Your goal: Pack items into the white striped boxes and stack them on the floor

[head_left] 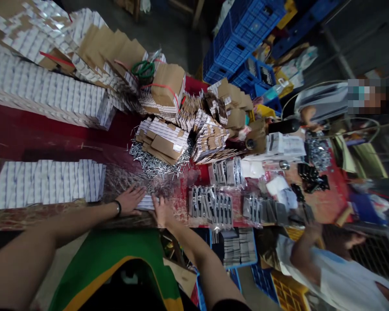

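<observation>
A small white carton with blue stripes [145, 203] lies flat at the near edge of the table, between my two hands. My left hand [132, 201] rests on its left end, fingers stretched out and lying flat. At the carton's right end, my right hand [161, 211] has its fingers closed on the edge. Just beyond sits a heap of shiny metal screws or pins [158, 168], with flat brown and striped cardboard pieces [165, 144] on top. To the left, a row of similar white cartons [50, 181] stands side by side.
Long stacks of white cartons [45, 86] and folded cardboard fill the back left. Plastic-wrapped metal parts [210, 205] lie on the right. Blue crates [240, 34] are stacked behind. A co-worker in white [337, 268] sits at the near right; another person is at the far right.
</observation>
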Available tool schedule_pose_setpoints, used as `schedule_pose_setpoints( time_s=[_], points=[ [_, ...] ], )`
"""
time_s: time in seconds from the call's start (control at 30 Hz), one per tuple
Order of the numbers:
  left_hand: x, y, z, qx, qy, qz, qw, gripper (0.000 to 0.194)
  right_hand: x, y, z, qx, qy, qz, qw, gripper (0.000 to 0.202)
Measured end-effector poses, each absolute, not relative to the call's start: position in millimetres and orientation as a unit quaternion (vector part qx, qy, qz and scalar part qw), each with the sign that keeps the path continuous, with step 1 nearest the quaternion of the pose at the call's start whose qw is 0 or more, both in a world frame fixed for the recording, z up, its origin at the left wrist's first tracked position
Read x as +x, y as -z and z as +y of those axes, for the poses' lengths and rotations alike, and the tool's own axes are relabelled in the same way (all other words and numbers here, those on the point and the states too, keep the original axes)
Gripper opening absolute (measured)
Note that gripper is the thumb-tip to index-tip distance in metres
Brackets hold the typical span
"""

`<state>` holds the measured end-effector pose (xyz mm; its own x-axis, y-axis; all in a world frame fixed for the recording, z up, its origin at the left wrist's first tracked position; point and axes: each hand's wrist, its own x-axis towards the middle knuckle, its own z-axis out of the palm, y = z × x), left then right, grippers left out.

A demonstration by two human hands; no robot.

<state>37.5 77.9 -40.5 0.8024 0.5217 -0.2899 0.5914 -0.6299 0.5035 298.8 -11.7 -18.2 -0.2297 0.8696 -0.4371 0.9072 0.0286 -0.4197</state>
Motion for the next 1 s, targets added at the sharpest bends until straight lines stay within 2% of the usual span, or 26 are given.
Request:
schedule_pose_setpoints(
  time_s=[0.1, 0.23, 0.37, 0.43, 0.47, 0.53, 0.6, 0.63, 0.73, 0.8, 0.87, 0.93, 1.0],
  points=[
    [59.8, 46.7, 78.8, 0.892, 0.075, 0.333, 0.297, 0.074, 296.5, 20.8, -5.4, 0.614, 0.307, 0.727, 0.024, 0.087],
    [61.8, 53.0, 79.3, 0.891, 0.060, 0.308, 0.327, 0.067, 300.3, 13.1, 3.4, 0.566, 0.316, 0.751, 0.122, 0.086],
    [59.9, 53.8, 62.6, 0.888, 0.048, 0.340, 0.306, 0.079, 288.4, 10.5, -8.5, 0.586, 0.281, 0.746, 0.144, 0.112],
    [66.2, 51.3, 56.8, 0.883, 0.048, 0.356, 0.302, 0.082, 283.8, 8.5, -8.0, 0.597, 0.287, 0.736, 0.140, 0.117],
    [70.8, 48.7, 56.3, 0.881, 0.050, 0.356, 0.307, 0.081, 284.1, 6.0, -1.7, 0.595, 0.301, 0.732, 0.140, 0.111],
    [80.1, 40.2, 59.0, 0.873, 0.058, 0.360, 0.322, 0.076, 291.1, -4.0, 26.6, 0.593, 0.321, 0.728, 0.128, 0.082],
    [83.7, 28.2, 63.7, 0.859, 0.070, 0.381, 0.336, 0.071, 303.3, -20.4, 75.3, 0.633, 0.298, 0.710, 0.084, 0.052],
    [81.2, 21.7, 65.7, 0.849, 0.071, 0.399, 0.339, 0.068, 309.6, -30.1, 105.2, 0.677, 0.263, 0.686, 0.045, 0.047],
    [51.9, 5.0, 69.9, 0.815, 0.025, 0.476, 0.330, 0.044, 323.0, -54.7, 199.8, 0.816, 0.151, 0.557, -0.048, 0.065],
    [18.3, -1.2, 72.4, 0.771, -0.036, 0.565, 0.292, 0.033, 329.0, -61.2, 252.0, 0.847, 0.136, 0.512, -0.052, 0.100],
    [-15.5, -2.6, 75.8, 0.699, -0.086, 0.671, 0.233, 0.036, 336.4, -60.6, 287.1, 0.861, 0.167, 0.478, -0.031, 0.126],
    [-37.8, -0.3, 81.1, 0.624, -0.121, 0.752, 0.176, 0.043, 347.3, -58.5, 304.6, 0.860, 0.197, 0.471, -0.020, 0.129],
    [-40.4, 2.7, 91.9, 0.584, -0.151, 0.782, 0.153, 0.058, 360.9, -59.2, 307.8, 0.854, 0.202, 0.478, -0.028, 0.118]
  ],
)
